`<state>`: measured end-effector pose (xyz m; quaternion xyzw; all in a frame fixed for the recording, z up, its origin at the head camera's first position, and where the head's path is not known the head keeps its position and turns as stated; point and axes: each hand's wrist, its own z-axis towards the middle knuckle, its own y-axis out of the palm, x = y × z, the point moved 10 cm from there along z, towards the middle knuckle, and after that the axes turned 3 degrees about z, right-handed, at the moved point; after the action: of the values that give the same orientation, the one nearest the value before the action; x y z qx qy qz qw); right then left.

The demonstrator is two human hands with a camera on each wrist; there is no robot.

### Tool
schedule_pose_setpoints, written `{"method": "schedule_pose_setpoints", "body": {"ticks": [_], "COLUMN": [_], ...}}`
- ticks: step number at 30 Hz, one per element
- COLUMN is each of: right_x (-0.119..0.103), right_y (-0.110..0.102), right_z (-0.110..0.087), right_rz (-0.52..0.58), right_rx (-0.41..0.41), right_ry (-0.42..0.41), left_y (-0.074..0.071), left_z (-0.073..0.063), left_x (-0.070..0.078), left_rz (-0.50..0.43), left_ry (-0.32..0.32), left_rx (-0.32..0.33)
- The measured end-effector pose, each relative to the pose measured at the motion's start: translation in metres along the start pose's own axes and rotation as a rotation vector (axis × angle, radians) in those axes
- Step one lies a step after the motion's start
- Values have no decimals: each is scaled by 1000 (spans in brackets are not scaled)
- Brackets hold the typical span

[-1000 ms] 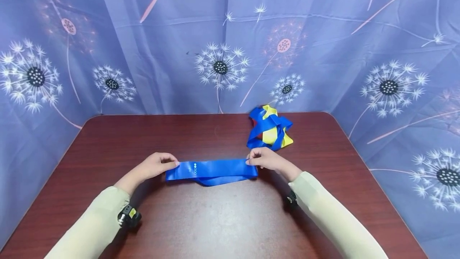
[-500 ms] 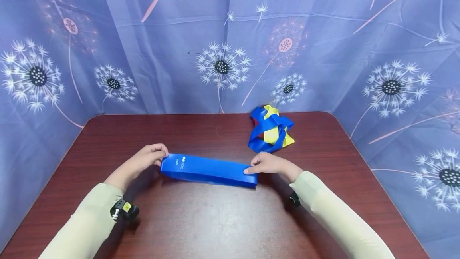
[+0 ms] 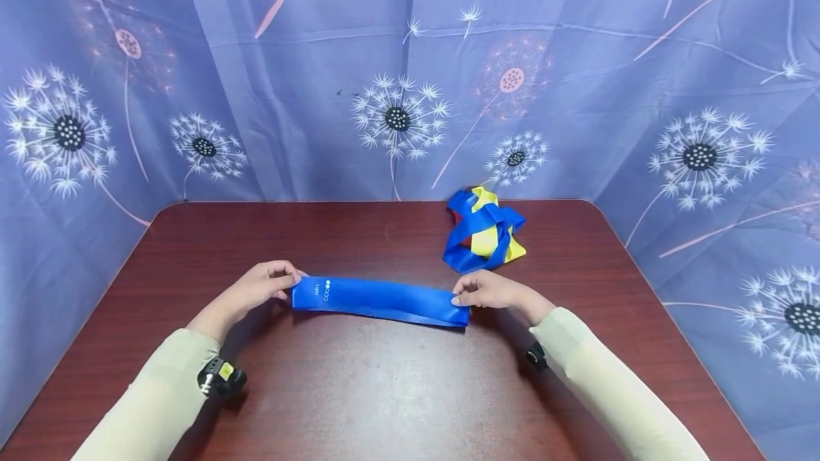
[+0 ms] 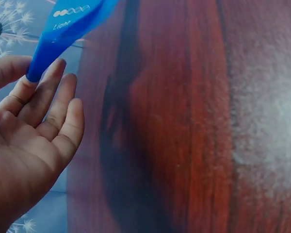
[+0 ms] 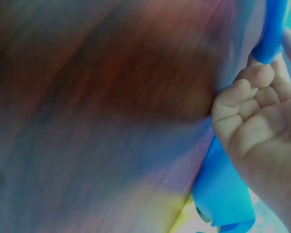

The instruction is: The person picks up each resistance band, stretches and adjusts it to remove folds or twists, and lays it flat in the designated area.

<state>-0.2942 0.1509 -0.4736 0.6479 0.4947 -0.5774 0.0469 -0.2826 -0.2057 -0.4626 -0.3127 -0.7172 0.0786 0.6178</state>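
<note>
A blue resistance band (image 3: pixel 381 300), printed "Light" with a row of small circles near its left end, stretches flat between both hands. My left hand (image 3: pixel 265 286) pinches its left end between thumb and index finger. In the left wrist view the other fingers of the left hand (image 4: pixel 39 126) lie loosely bent under the band (image 4: pixel 70 29). At the opposite end my right hand (image 3: pixel 493 292) pinches the band with thumb and forefinger. The right wrist view shows the remaining fingers of the right hand (image 5: pixel 262 107) curled toward the palm, below the band's end (image 5: pixel 271 34).
A tangled heap of blue, yellow and red bands (image 3: pixel 483 230) lies at the back right of the brown wooden table (image 3: pixel 384 390), just beyond my right hand. Blue-purple curtains (image 3: pixel 307 91) with dandelion prints hang around the table's back and sides.
Both hands have spread a little apart, the left moving left, the right slightly right. The band's lower layer, which sagged below, now lies nearly behind the upper one.
</note>
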Motion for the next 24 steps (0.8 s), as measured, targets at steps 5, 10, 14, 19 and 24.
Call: {"method": "schedule_pose_setpoints", "body": {"ticks": [5, 10, 14, 19, 24], "right_x": [-3, -4, 0, 3, 4], "right_y": [0, 0, 0, -2, -4], "right_z": [5, 9, 9, 6, -1], "right_rz": [-14, -48, -44, -90, -127], "right_rx": [51, 102, 154, 219, 207], "right_ry": [-34, -23, 20, 92, 167], "left_y": [5, 9, 7, 11, 14], "left_z": [1, 1, -1, -2, -2], "left_x": [-14, -14, -11, -10, -9], "left_rz": [26, 69, 112, 115, 90], "left_ry": [-76, -69, -62, -53, -34], "left_rx": [-37, -49, -34, -51, -50]}}
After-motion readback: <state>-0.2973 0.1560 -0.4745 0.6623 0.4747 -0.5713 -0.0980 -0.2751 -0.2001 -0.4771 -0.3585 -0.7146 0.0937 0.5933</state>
